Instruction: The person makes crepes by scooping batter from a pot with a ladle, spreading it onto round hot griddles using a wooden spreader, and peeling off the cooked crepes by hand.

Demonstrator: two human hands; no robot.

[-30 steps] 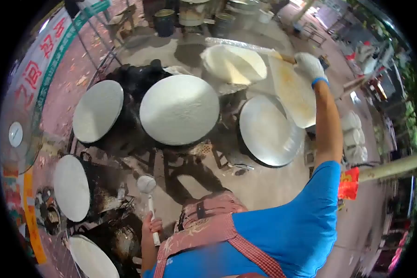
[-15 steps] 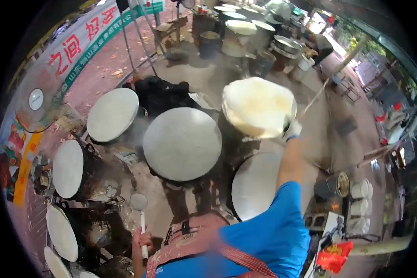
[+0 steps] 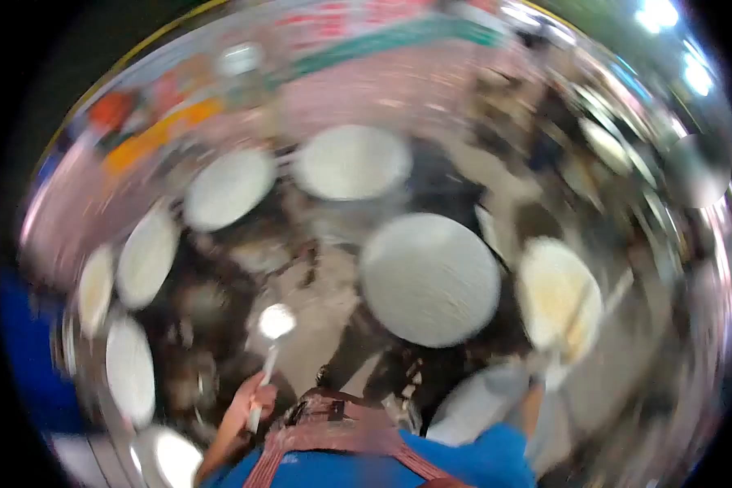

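My left hand [image 3: 256, 398] is closed round the pale handle of a ladle [image 3: 277, 322], whose round bowl points up and away from me. My right hand [image 3: 555, 370], in a whitish glove, is at the near edge of a pale yellow round flatbread [image 3: 555, 285]. Motion blur smears its fingers, and I cannot make out whether it grips anything. Beneath my right arm lies a grey round griddle [image 3: 476, 407], partly covered by my blue sleeve. Ahead of me is a large griddle [image 3: 429, 281] coated with a pale, thin layer.
More round griddles with pale tops curve round my left side, among them one at the back [image 3: 352, 163] and one far left [image 3: 130, 370]. Dark stoves sit under them. A banner [image 3: 382, 45] runs along the back. Vessels at the right are blurred.
My view has swung left, so the griddles appear shifted right. My left hand still holds the ladle. My right hand stays by the flatbread, now lower in view.
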